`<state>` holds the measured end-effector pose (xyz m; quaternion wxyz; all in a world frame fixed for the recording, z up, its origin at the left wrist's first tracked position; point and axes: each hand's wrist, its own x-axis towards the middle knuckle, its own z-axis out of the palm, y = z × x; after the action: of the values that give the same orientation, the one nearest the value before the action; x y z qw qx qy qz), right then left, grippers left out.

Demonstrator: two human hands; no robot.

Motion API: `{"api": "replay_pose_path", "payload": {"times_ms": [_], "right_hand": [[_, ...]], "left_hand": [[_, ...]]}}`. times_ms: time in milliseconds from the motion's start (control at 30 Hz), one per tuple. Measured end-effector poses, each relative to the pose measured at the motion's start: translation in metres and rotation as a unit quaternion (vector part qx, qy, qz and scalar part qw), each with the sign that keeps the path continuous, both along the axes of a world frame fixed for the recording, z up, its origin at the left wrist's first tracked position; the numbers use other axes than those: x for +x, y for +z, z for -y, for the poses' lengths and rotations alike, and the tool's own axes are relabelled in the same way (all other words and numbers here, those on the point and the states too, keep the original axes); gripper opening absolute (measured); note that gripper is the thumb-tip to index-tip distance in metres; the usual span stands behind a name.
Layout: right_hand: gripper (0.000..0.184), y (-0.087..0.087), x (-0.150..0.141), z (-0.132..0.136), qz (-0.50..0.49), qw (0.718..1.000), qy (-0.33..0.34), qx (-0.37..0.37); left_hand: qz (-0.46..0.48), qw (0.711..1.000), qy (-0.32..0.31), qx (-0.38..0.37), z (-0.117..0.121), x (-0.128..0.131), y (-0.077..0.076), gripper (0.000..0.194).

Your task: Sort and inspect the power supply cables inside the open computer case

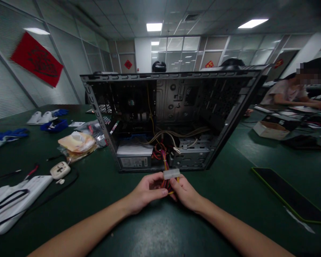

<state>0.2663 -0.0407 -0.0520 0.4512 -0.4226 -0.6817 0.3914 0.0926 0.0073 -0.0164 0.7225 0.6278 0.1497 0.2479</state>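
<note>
An open black computer case (pixel 173 117) lies on its side on the green table (pixel 230 185), its inside facing me. A bundle of red, yellow and black wires runs out of it to a white power connector (pixel 171 174). My left hand (pixel 147 191) and my right hand (pixel 186 192) meet just in front of the case, both closed on the wire bundle right below the connector. Inside the case I see a power supply (pixel 135 157), drive cages (pixel 192 153) and loose beige cables (pixel 176 135).
Left of the case lie plastic bags of parts (pixel 77 142), a white power strip (pixel 60 169), a white box with black cables (pixel 13 200) and blue-white gloves (pixel 10 135). A dark green-edged mat (pixel 289 194) lies at right. Another person (pixel 296 91) works at the far right.
</note>
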Motion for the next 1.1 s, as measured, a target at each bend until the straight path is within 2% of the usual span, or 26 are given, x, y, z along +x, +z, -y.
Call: {"api": "replay_pose_path", "payload": {"times_ms": [167,300,433,567,733,900,967,1100], "right_hand": [[0.067,0.004,0.003,-0.001,0.091,0.987,0.021,0.129],[0.066,0.007,0.003,0.000,0.107,0.965,0.009,0.238],[0.040,0.016,0.002,0.004,0.151,0.931,-0.058,0.326],[0.029,0.022,0.000,0.007,0.167,0.930,-0.063,0.321],[0.011,0.026,-0.003,0.007,0.195,0.928,-0.069,0.311],[0.010,0.029,-0.003,0.009,0.192,0.927,-0.080,0.313],[0.012,0.029,-0.003,0.010,0.186,0.925,-0.088,0.320],[0.013,0.029,-0.003,0.012,0.189,0.918,-0.082,0.339]], "left_hand": [[-0.019,0.996,0.019,0.083,-0.001,0.000,0.002,0.027],[0.026,0.997,0.024,0.069,0.000,0.000,0.008,0.026],[0.033,0.996,0.063,0.043,0.001,-0.001,0.009,0.025],[0.023,0.993,0.098,0.056,-0.002,-0.002,0.006,0.020],[0.002,0.981,0.147,0.130,-0.004,-0.006,0.006,0.021],[-0.010,0.940,0.246,0.236,-0.006,-0.008,0.005,0.020],[-0.005,0.944,0.236,0.231,-0.006,-0.007,0.004,0.022],[0.029,0.975,0.171,0.142,-0.002,-0.005,0.004,0.028]]}}
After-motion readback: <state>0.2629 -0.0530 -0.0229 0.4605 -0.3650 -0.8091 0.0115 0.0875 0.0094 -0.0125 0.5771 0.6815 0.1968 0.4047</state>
